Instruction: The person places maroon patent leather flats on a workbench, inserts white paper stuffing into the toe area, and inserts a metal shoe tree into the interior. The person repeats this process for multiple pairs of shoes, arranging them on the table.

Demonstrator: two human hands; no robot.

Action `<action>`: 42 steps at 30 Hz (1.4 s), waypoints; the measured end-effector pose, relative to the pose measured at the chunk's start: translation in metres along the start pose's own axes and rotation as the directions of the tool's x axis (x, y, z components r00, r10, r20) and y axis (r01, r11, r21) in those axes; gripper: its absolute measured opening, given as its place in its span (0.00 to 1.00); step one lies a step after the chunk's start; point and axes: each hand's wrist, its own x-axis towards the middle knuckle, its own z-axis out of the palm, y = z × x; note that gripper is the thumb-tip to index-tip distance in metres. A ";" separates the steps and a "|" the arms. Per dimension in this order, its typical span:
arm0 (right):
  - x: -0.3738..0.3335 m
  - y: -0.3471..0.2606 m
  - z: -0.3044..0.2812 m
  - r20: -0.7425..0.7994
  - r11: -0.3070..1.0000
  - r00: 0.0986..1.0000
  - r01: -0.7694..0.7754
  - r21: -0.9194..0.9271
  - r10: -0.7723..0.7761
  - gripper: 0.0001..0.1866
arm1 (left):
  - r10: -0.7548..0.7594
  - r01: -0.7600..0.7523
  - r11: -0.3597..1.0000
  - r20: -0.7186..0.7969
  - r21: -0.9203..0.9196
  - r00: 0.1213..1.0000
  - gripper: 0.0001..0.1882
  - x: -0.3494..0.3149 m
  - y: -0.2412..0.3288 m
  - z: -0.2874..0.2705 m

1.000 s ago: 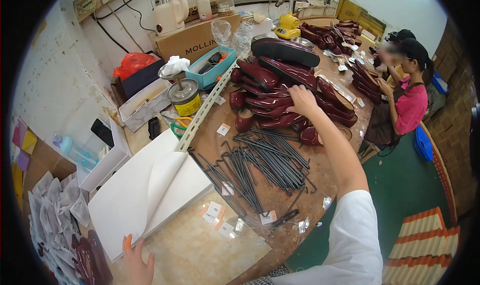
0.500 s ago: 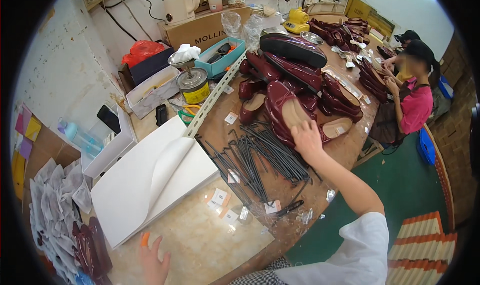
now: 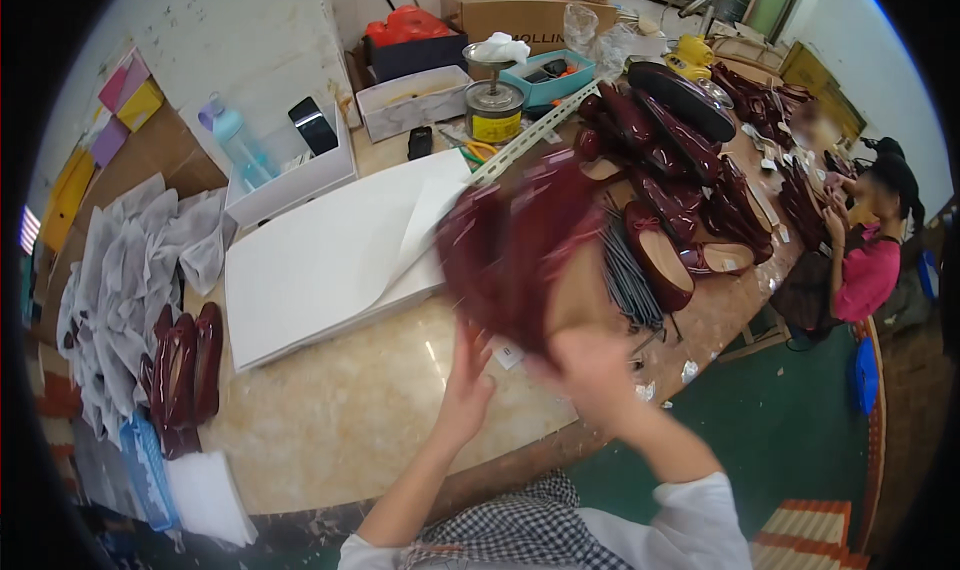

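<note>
Presently gripping a motion-blurred bundle of burgundy shoes [image 3: 505, 235] with the right hand [image 3: 590, 370], closed on the near end so far as blur allows. Locate the bundle above the tabletop [image 3: 370, 390], between the white paper stack [image 3: 320, 260] and the shoe pile [image 3: 655, 155]. Note the left hand [image 3: 468, 378] just below, thumb spread, not gripping; cannot tell if touching. Judged step: transfer of a batch from the pile. For the next move, support with both hands, then lower without scuffing.

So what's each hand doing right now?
Left hand: open, close to glossy dark-red shoes; touching or not, can't tell.
Right hand: closed, holding those shoes, blurred.
</note>
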 end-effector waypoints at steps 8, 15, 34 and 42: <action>-0.004 -0.113 0.065 0.428 0.897 0.897 -0.274 0.347 0.108 0.14 | -0.299 0.202 0.953 -0.587 -0.227 0.752 0.29 -0.100 0.058 -0.137; -0.017 -0.104 0.077 0.165 0.968 0.965 -0.224 0.111 0.205 0.10 | 0.610 0.273 0.347 -0.437 0.897 0.661 0.35 -0.107 0.067 -0.170; -0.042 -0.065 0.071 0.595 -0.169 0.679 -0.587 0.792 0.429 0.45 | -0.305 -0.184 0.188 0.236 0.965 0.923 0.12 0.006 0.104 -0.066; -0.080 -0.069 0.101 0.801 0.008 0.596 -0.802 0.597 -0.061 0.24 | 0.118 -0.244 0.570 0.216 0.784 0.969 0.15 -0.089 0.070 -0.075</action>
